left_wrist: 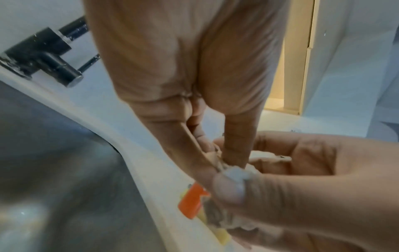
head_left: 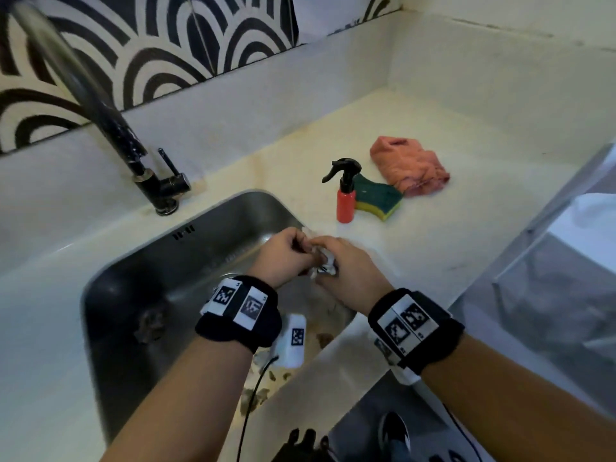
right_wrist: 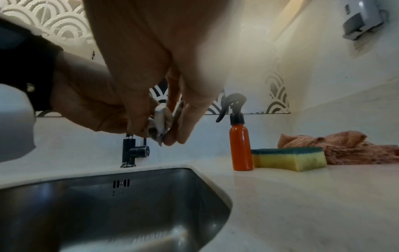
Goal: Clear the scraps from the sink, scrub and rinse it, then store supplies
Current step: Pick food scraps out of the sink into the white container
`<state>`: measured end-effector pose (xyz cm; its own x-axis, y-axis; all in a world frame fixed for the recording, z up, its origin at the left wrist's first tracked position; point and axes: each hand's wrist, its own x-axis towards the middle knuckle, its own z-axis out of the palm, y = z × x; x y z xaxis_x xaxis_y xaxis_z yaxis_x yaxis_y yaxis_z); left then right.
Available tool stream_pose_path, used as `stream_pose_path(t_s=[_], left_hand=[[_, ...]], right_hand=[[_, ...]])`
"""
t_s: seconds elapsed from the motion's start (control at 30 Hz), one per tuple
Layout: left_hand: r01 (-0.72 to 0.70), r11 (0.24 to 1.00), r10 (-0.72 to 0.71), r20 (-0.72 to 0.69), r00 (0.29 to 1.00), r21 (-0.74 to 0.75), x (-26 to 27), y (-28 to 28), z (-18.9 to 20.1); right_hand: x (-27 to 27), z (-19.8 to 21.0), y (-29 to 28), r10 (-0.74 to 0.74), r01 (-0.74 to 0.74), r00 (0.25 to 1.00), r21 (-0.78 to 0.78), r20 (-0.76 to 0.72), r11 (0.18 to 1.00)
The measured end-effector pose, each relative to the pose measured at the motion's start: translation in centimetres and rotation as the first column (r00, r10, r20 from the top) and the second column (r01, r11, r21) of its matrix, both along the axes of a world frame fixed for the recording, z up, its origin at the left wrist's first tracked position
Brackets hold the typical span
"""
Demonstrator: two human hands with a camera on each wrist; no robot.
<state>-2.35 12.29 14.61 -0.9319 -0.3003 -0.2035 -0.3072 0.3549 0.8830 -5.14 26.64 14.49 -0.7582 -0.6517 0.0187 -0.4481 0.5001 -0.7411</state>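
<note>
Head view: both hands around scraps

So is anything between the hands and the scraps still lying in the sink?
Nothing visible blocks them. Both the left hand and right hand already pinch a wad of scraps above the sink.

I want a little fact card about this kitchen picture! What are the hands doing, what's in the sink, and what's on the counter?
left hand: pinches the wad of pale scraps
right hand: grips the same wad, over the sink's right edge
steel sink: more scraps on its floor
black tap: no water visible
counter: upright orange spray bottle, green-and-yellow sponge beside it, crumpled pink cloth behind
</note>
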Motion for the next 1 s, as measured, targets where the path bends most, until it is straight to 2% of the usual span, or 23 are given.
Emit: stream_pose_path(t_s=[0.17, 0.23, 0.33, 0.47, 0.57, 0.63, 0.8, 0.9, 1.0], left_hand=[[0.038, 0.984, -0.033, -0.026, 0.999, 0.175, 0.2, 3.6, 0.7], [0.082, 0.981, -0.081, -0.013, 0.997, 0.174, 0.3, 5.4, 0.8], [0.167, 0.985, -0.167, -0.003, 0.986, 0.047, 0.0, 8.4, 0.7], [0.244, 0.96, -0.234, 0.09, 0.968, -0.138, -0.4, 12.2, -0.1], [0.312, 0.871, -0.271, 0.158, 0.949, -0.379, -0.6, 15.4, -0.9], [0.378, 0.795, -0.318, 0.204, 0.926, -0.474, -0.9, 17.5, -1.7], [0.407, 0.714, -0.332, 0.236, 0.913, -0.569, -1.8, 22.6, -4.0], [0.419, 0.625, -0.33, 0.263, 0.907, -0.659, -2.4, 25.2, -5.2], [0.415, 0.58, -0.307, 0.284, 0.908, -0.701, -3.1, 27.0, -5.9]], right_hand=[[0.1, 1.1, 3.7, -0.108, 0.11, 0.994, -0.102, 0.025, 0.989], [-0.2, 0.9, 5.8, -0.16, 0.16, 0.987, -0.104, 0.015, 0.982], [-0.9, 0.6, 9.3, -0.19, 0.187, 0.981, -0.078, -0.026, 0.979], [-1.8, 0.1, 14.6, -0.206, 0.206, 0.978, -0.003, -0.022, 0.979], [-2.5, -0.6, 19.1, -0.208, 0.207, 0.978, 0.058, 0.007, 0.977], [-3.0, -1.4, 22.2, -0.198, 0.194, 0.98, 0.113, 0.031, 0.974], [-3.7, -5.1, 29.0, -0.211, 0.198, 0.977, 0.283, 0.016, 0.938], [-3.8, -7.4, 32.5, -0.191, 0.165, 0.981, 0.358, 0.038, 0.919], [-3.9, -9.7, 35.1, -0.199, 0.161, 0.979, 0.423, 0.047, 0.892]])
